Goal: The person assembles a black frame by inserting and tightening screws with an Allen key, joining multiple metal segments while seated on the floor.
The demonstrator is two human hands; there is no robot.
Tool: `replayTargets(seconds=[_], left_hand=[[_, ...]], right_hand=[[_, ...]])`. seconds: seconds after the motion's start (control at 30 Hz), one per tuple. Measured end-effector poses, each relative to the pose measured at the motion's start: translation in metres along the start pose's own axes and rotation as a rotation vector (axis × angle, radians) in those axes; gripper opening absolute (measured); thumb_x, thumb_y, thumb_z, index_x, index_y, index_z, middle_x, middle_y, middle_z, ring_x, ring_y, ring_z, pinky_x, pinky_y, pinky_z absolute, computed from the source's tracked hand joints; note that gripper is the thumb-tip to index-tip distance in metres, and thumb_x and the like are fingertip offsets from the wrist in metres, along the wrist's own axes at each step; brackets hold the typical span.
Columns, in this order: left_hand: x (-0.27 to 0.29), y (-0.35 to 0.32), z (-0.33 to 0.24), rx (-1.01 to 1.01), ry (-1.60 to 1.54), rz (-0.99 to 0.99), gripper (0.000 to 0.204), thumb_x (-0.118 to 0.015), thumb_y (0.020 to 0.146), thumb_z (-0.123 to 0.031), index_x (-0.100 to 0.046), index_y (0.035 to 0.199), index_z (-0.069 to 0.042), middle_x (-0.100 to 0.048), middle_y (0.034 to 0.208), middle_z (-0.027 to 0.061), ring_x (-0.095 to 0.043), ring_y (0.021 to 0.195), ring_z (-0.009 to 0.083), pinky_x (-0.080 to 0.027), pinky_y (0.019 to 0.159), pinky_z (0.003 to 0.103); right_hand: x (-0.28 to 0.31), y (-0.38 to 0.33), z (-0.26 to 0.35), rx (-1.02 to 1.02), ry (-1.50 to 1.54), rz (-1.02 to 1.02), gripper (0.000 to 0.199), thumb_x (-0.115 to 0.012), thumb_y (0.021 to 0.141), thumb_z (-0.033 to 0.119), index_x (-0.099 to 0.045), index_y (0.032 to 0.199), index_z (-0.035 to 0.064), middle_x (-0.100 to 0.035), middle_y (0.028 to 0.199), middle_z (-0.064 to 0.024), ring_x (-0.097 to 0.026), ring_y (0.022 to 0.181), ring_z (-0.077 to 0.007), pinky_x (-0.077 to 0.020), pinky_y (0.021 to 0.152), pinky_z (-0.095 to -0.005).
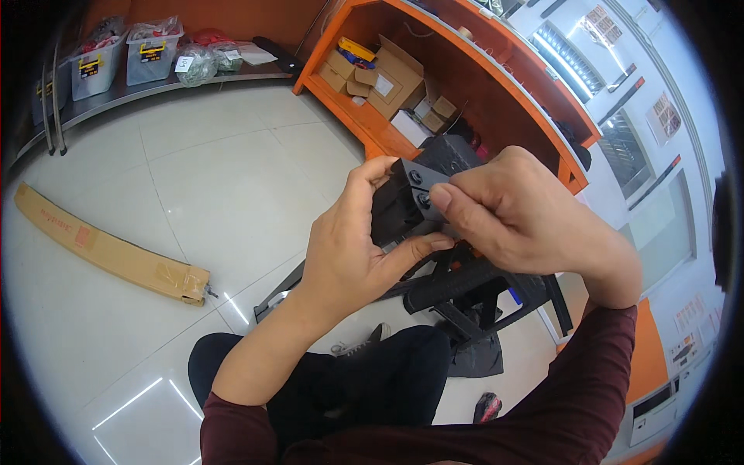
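a pale tiled floor [217, 194] was seen from above, filling most of the view. an orange shelving unit [496, 85] stood at the upper right, stocked with small cardboard boxes [387, 77]. a long flat cardboard carton [108, 252] lay on the floor at the left, and clear storage bins [124, 54] were lined along a low grey shelf [155, 87] at the upper left. black frame parts [473, 287] lay on the floor just beyond the seated person's knees.

in the middle, a black bracket [407, 205] was held up in front of the person, above those frame parts. the left hand [356, 248] was clamped around its left side, thumb beneath and fingers over the top edge. the right hand [511, 213] was closed against its right face, the thumb pressed beside two small round fasteners [419, 188]; whether anything was pinched in that hand could not be told.

the step in hand was judged to be the seating of a fastener in the bracket. the next move would call for a steady left grip and fine fingertip turning or pressing.
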State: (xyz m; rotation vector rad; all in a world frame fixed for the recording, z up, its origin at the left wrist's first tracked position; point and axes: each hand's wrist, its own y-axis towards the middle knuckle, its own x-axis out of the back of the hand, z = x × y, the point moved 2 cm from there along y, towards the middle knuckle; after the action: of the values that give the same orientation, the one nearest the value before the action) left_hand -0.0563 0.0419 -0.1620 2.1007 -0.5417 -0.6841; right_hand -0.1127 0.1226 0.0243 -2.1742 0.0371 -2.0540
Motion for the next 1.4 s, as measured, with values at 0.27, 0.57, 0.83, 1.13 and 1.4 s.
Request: replayTargets(seconds=[0.27,0.57,0.83,1.13,1.4], left_hand=[[0.002,-0.003,0.002,0.179,-0.048,0.113,0.087,-0.09,0.079,-0.028,-0.039,0.141,0.005,-0.067,0.119,0.0196,-0.068,0.107,0.0224,-0.053,0.093,0.033],[-0.001,-0.003,-0.002,0.004,0.172,0.049,0.086,-0.083,0.08,-0.045,-0.043,0.142,-0.001,-0.07,0.113,0.0195,-0.073,0.097,0.0344,-0.058,0.078,0.04],[0.002,-0.004,0.003,0.139,0.075,0.1,0.082,-0.088,0.078,-0.035,-0.045,0.138,0.002,-0.071,0.109,0.0164,-0.071,0.101,0.0227,-0.055,0.087,0.033],[0.005,-0.002,0.011,0.122,0.175,0.164,0.054,-0.083,0.082,-0.025,-0.053,0.117,0.002,-0.069,0.09,0.0187,-0.071,0.082,0.0325,-0.055,0.072,0.039],[0.01,0.0,0.01,0.131,0.177,0.266,0.052,-0.072,0.073,-0.002,-0.048,0.119,0.004,-0.062,0.074,0.019,-0.065,0.065,0.0383,-0.049,0.062,0.045]], right_hand=[[-0.034,-0.009,-0.021,0.255,-0.089,-0.289,0.022,-0.064,0.098,0.02,-0.054,0.098,0.0008,-0.054,0.089,-0.0175,-0.06,0.082,-0.036,-0.0478,0.067,-0.0416],[-0.011,-0.004,0.003,0.03,0.014,-0.125,0.023,-0.06,0.099,0.014,-0.056,0.083,-0.0022,-0.053,0.062,-0.019,-0.055,0.057,-0.039,-0.043,0.053,-0.0451],[-0.003,-0.022,-0.02,-0.063,-0.014,-0.337,0.036,-0.046,0.109,0.032,-0.055,0.096,0.0004,-0.058,0.084,-0.0097,-0.056,0.075,-0.0207,-0.0463,0.071,-0.0327],[-0.076,-0.036,-0.072,0.3,-0.152,-0.581,0.04,-0.077,0.082,0.016,-0.043,0.098,0.0035,-0.061,0.113,-0.0264,-0.064,0.091,-0.0421,-0.0517,0.077,-0.0423],[-0.085,-0.035,-0.084,0.309,-0.274,-0.622,0.059,-0.08,0.053,-0.007,-0.044,0.099,0.0013,-0.062,0.119,-0.0289,-0.065,0.102,-0.0451,-0.0545,0.087,-0.0467]])
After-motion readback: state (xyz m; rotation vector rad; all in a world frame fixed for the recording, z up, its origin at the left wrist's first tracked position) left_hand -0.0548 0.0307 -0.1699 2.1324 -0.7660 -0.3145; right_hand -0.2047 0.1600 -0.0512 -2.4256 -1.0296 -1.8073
